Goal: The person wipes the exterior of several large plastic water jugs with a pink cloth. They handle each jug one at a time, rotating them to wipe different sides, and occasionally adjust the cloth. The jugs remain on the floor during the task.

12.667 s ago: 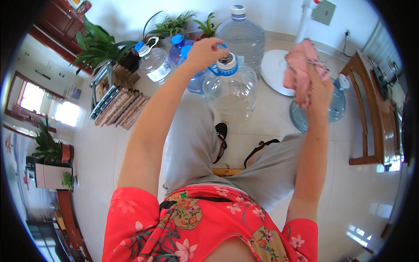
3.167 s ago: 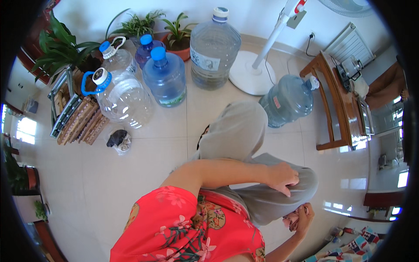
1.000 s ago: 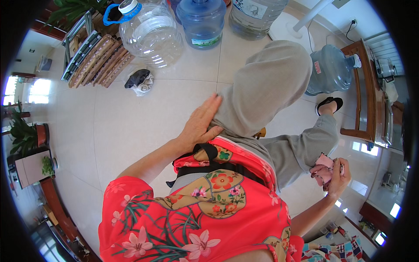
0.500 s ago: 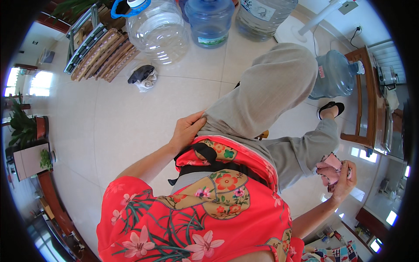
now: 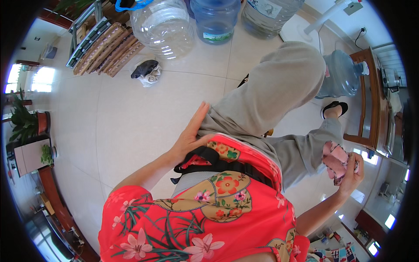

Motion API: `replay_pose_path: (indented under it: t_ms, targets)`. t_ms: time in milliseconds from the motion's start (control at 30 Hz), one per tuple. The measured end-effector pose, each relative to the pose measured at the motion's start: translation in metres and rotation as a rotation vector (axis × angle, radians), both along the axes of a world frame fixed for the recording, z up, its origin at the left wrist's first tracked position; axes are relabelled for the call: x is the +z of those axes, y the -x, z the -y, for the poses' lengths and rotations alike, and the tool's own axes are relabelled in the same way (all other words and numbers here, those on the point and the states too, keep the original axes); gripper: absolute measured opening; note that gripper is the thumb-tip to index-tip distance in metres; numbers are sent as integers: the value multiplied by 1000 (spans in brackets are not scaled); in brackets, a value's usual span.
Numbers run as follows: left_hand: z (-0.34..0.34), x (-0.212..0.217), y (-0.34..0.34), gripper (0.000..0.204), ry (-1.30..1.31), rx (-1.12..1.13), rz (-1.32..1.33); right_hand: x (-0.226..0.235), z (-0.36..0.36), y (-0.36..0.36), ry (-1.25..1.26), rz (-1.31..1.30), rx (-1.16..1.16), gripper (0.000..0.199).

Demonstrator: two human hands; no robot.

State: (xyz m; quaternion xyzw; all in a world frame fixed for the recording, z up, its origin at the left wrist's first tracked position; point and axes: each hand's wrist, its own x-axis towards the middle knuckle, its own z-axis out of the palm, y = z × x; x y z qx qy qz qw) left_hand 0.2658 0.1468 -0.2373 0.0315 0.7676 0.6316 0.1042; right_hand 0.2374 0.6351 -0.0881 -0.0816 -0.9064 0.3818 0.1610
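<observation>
My left hand (image 5: 190,139) rests at my left hip with its fingers stretched out. It lies against the grey trousers (image 5: 266,96), near the hem of my red floral top (image 5: 205,218) and a black strap (image 5: 235,167). Crumpled pink cloth (image 5: 335,162) is gripped in my right hand (image 5: 352,178), beside my right knee. Dark trim shows along the cloth's edges. Part of it is hidden behind my fingers.
Large water bottles, one clear (image 5: 161,32) and one blue (image 5: 214,22), stand ahead. Another blue bottle (image 5: 342,72) lies near a wooden cabinet (image 5: 369,105). Folded wooden slats (image 5: 102,50) and a dark-and-white cloth bundle (image 5: 147,72) are at the far left on the tiled floor (image 5: 131,113).
My left hand has let go of the trouser fabric and its fingers have straightened. My right hand has shifted slightly right with the pink cloth, and the whole view has moved a little.
</observation>
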Motion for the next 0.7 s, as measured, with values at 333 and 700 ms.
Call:
replay_pose_path:
  t_ms: [333,700]
  targets:
    - [-25,5,39,103,464,-111,-193,-3,-4,7,115,-102,30,9]
    - [-36,1,56,121,584,-104,-459,-5,10,1,82,-209,0,4]
